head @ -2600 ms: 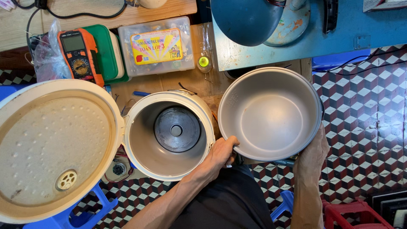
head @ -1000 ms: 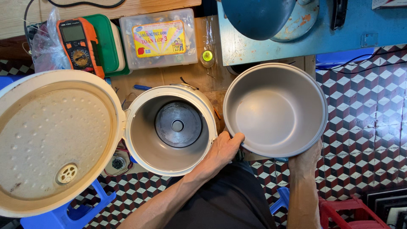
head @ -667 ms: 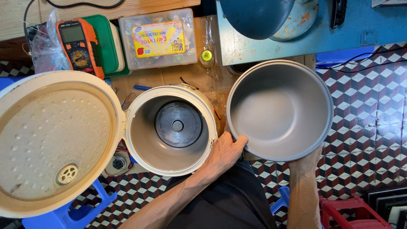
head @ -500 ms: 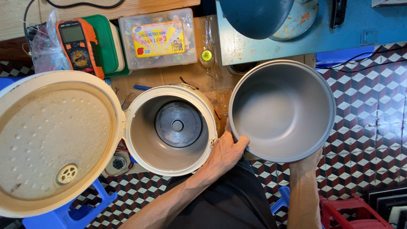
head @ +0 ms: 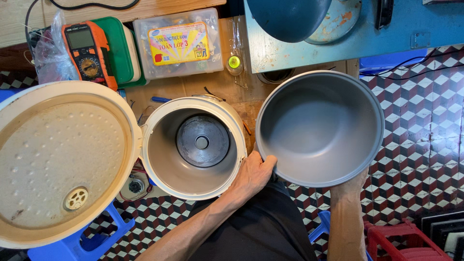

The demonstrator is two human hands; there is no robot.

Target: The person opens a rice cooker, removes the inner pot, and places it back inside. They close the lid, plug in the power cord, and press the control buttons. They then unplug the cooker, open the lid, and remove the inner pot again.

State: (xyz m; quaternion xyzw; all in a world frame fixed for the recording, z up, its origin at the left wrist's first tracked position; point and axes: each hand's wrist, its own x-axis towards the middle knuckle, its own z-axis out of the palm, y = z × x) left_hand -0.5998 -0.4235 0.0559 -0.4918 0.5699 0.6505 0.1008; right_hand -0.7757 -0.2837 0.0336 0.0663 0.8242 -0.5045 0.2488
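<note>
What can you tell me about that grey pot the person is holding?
The grey inner pot is a round, deep bowl of dull grey metal with a thin rolled rim, and it is empty. It is held up beside the open cooker body, its mouth facing the camera. The left hand grips its lower left rim and the right hand its lower right rim.

Grey inner pot; cream cooker body, cream lid; orange multimeter; red-white-black chequered floor at 3 o'clock.
</note>
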